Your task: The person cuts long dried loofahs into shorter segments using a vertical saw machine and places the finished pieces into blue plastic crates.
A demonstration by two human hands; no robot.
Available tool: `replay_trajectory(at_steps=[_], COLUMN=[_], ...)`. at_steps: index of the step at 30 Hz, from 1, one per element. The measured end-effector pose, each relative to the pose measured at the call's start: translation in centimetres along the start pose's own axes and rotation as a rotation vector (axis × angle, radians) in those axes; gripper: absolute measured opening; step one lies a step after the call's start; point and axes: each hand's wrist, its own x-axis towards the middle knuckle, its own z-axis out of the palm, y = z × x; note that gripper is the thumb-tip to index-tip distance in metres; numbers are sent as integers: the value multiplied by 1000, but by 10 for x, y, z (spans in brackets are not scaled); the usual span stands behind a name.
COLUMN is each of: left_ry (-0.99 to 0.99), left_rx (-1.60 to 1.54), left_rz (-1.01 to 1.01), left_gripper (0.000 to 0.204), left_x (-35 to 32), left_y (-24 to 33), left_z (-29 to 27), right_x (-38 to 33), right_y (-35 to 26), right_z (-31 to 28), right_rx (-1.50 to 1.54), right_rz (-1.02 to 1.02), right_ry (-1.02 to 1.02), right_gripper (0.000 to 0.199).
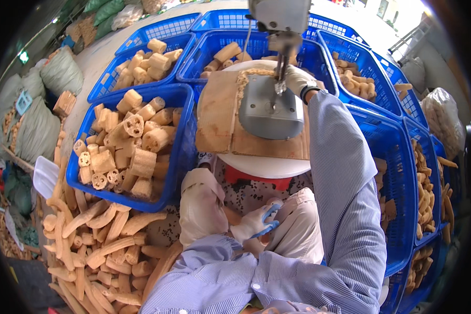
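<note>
My left hand (pixel 250 224), in a white glove with blue coating, is low over my lap between my knees. Its blue-coated fingers look spread, and I make out nothing held in them. Stretched forward, my right hand (pixel 297 79) in a pale glove is beside the metal shaft of a cutting machine (pixel 281 23). The machine's parts hide its fingertips, so any grip is unclear. Beneath the shaft, a grey metal plate (pixel 256 118) rests on a cardboard sheet (pixel 217 115) over a round white table (pixel 261 166).
Blue crates surround the table; the near-left crate (pixel 168 194) is heaped with cut loofah pieces (pixel 121 131). Long uncut loofahs (pixel 107 251) lie piled at the lower left. Full sacks (pixel 63 73) stand farther left. A red stool-like base (pixel 277 183) shows under the table.
</note>
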Motion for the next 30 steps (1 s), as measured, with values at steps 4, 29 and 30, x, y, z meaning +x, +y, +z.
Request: replay_trajectory(at_steps=[4, 29, 30], left_ry=[99, 1159, 1175], left_rx=[78, -590, -614], left_rz=[-33, 126, 115], left_gripper=[61, 44, 44], left_x=[1, -31, -35], left_y=[-20, -1, -2], left_z=[5, -200, -203], right_x=[6, -349, -342], right_y=[41, 24, -6], right_z=[27, 220, 248], right_rx=[331, -454, -354], right_rz=[-55, -114, 82], right_ry=[312, -795, -1047], right_gripper=[32, 59, 65])
